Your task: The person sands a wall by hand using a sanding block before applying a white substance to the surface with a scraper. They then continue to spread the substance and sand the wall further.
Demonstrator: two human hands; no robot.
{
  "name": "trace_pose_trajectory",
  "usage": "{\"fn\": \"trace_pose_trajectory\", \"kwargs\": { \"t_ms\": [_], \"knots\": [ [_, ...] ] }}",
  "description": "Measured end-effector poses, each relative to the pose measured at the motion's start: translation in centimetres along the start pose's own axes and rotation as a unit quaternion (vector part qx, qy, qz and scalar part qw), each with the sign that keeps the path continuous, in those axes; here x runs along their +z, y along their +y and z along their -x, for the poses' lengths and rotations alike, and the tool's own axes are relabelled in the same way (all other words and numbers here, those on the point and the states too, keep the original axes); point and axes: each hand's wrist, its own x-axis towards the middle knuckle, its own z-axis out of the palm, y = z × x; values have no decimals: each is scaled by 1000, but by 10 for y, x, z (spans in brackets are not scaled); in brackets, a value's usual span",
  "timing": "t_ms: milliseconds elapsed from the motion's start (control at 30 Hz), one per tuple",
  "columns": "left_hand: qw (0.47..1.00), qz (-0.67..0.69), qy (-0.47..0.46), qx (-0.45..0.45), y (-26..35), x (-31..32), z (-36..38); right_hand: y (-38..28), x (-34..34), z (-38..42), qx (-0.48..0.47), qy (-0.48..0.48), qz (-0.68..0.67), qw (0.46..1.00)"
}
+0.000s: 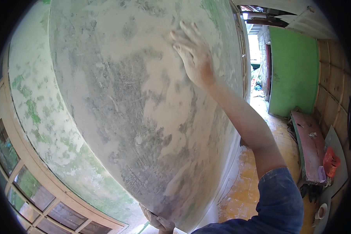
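From here I see the right hand (195, 56), unclenched with fingers spread, against the patchy grey-and-white plastered wall (117, 97) stretching left and below it. Far beneath, near the wall's foot, the dusty left hand (163, 224); I can't tell its grip.

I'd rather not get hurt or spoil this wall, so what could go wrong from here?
The right hand looks powdery, so rubbing an eye might irritate it. The floor shows whitish patches; if that's dust, footing could be slippery. The wall is blotchy grey and pale, so its finish might end up uneven.
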Motion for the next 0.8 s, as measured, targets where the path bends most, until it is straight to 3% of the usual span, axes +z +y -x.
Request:
{"fn": "trace_pose_trajectory", "kwargs": {
  "t_ms": [67,133,233,367,433,533,667,733,800],
  "knots": [
    [999,-34,15,23,17,14,-6,0,6,-10,-2,15,1,1000],
    [998,-32,22,50,44,34,-20,-12,7,-10,66,15,-28,997],
    [995,-32,35,93,73,52,-33,-25,-7,14,48,-33,-49,997],
    [996,-55,30,70,78,55,-34,-2,-5,-5,-14,-14,-47,999],
    [982,-73,114,135,83,62,-38,9,2,-27,-29,7,-3,1000],
    [979,-63,126,145,80,63,-38,-8,5,-19,34,6,-56,998],
    [981,-56,119,141,81,58,-39,-20,-8,15,43,-25,-38,998],
    [963,-174,120,169,75,51,-36,3,-6,6,-45,-43,32,998],
    [961,-176,128,170,64,45,-30,20,0,-21,-21,-36,35,999]
  ]
}}
